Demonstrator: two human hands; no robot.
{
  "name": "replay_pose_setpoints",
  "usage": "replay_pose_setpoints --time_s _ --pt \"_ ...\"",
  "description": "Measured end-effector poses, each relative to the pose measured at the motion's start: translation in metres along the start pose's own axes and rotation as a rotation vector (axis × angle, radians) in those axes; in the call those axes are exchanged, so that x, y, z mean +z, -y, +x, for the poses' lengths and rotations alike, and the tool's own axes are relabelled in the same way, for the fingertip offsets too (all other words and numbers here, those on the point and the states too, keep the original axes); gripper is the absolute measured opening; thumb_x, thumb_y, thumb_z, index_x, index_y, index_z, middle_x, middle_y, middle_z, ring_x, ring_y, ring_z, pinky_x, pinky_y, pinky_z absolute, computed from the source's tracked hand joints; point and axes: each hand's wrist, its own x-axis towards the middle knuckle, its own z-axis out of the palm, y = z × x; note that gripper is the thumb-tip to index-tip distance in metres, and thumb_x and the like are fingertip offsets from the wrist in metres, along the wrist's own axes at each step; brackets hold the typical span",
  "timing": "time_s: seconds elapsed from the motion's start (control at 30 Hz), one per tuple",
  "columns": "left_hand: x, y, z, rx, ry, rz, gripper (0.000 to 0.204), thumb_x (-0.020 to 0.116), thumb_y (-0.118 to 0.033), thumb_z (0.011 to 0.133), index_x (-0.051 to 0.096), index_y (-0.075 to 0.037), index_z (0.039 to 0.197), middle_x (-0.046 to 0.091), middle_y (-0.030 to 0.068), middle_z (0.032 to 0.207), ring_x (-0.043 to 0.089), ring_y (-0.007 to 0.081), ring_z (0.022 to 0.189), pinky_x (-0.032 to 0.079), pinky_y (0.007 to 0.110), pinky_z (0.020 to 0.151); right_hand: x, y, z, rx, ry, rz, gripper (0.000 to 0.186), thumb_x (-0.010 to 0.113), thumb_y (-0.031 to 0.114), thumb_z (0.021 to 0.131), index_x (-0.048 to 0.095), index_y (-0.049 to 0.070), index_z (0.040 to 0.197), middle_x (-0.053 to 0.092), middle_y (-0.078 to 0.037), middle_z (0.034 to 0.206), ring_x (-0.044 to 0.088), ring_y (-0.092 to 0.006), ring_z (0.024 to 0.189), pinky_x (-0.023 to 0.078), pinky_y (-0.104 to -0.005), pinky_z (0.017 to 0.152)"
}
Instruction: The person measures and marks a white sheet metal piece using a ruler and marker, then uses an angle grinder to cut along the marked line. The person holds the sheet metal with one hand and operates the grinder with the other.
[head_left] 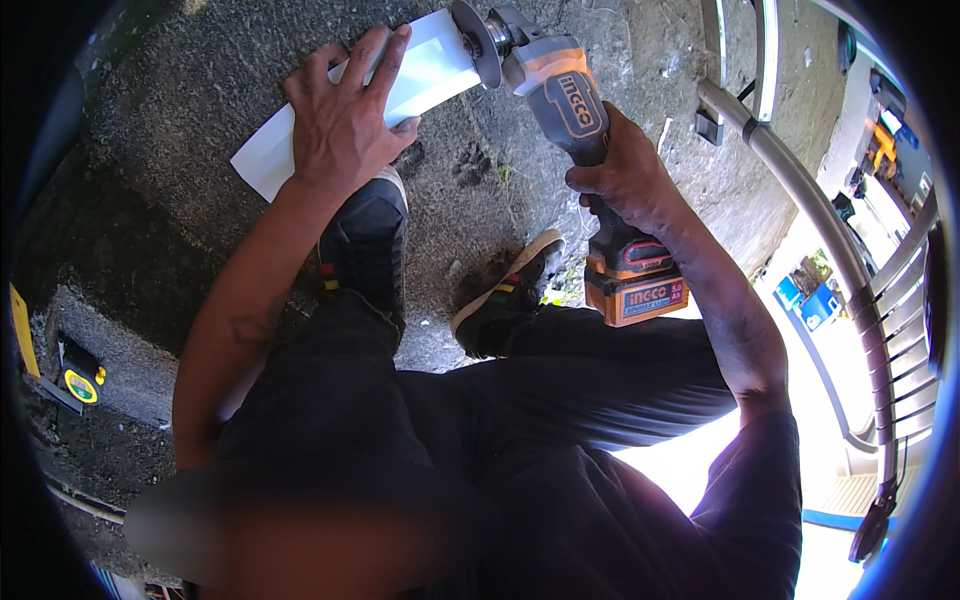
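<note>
A white flat strip (432,72), sheet-like and slightly curved, lies slanting across the rough ground at the top. My left hand (345,120) rests on it with the fingers spread, pressing it from above. My right hand (632,172) is wrapped round the body of a cordless angle grinder (566,98), grey and orange, with a battery pack (637,294) at its lower end. The grinder's thin disc (476,44) stands on edge at the strip's right end; whether it touches the strip I cannot tell.
My dark shoes (365,235) are on the ground just below the strip. At the left lie a yellow and black tape measure (82,380) and a yellow-handled tool (24,330). A metal-framed chair (850,260) stands at the right, with blue items (808,295) beyond its frame.
</note>
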Motion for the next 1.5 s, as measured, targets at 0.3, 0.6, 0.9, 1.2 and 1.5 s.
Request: replay_pose_setpoints --time_s 0.3,0.6,0.9,1.2,1.5 --pt "0.0 -0.001 0.0 -0.009 0.016 0.06 0.104 0.093 -0.048 0.078 0.042 -0.029 0.167 0.044 -0.0035 0.161 0.044 0.0295 0.133 0.037 0.055 0.108 0.002 -0.002 -0.001 0.013 -0.003 -0.027 0.064 0.085 0.009 0.081 0.053 -0.004 0.134 0.076 -0.02 0.101 0.079 -0.0254 0.074 0.066 -0.0381 0.07" --pt "0.001 0.0 -0.001 -0.006 0.013 0.03 0.107 0.093 -0.045 0.078 0.04 -0.029 0.169 0.043 -0.0024 0.162 0.044 0.0317 0.135 0.037 0.057 0.109 0.004 -0.012 -0.003 0.018 0.005 -0.012 0.063 0.084 0.011 0.08 0.053 -0.004 0.133 0.076 -0.021 0.102 0.08 -0.026 0.077 0.066 -0.0396 0.072" --pt "0.002 0.001 -0.001 -0.007 0.027 0.018 0.111 0.093 -0.042 0.077 0.036 -0.031 0.171 0.042 -0.0004 0.163 0.045 0.0348 0.137 0.038 0.061 0.109 0.001 -0.009 -0.003 -0.032 0.004 0.02 0.061 0.083 0.011 0.08 0.054 -0.003 0.131 0.076 -0.019 0.098 0.079 -0.0255 0.074 0.065 -0.0391 0.072" --pt "-0.001 -0.001 0.0 -0.013 0.028 0.065 0.105 0.092 -0.048 0.079 0.041 -0.029 0.169 0.042 -0.0036 0.162 0.043 0.0301 0.135 0.037 0.054 0.109 0.005 -0.006 -0.007 0.034 0.003 0.017 0.062 0.084 0.01 0.081 0.053 -0.003 0.132 0.074 -0.018 0.1 0.078 -0.024 0.073 0.065 -0.0374 0.069" --pt "-0.002 -0.001 0.0 0.003 0.018 0.048 0.11 0.093 -0.043 0.077 0.038 -0.03 0.171 0.045 -0.0004 0.161 0.046 0.0338 0.134 0.04 0.06 0.108 0.004 -0.016 -0.007 0.035 -0.01 0.053 0.063 0.084 0.008 0.081 0.052 -0.003 0.134 0.074 -0.019 0.103 0.078 -0.0239 0.073 0.065 -0.0368 0.068"
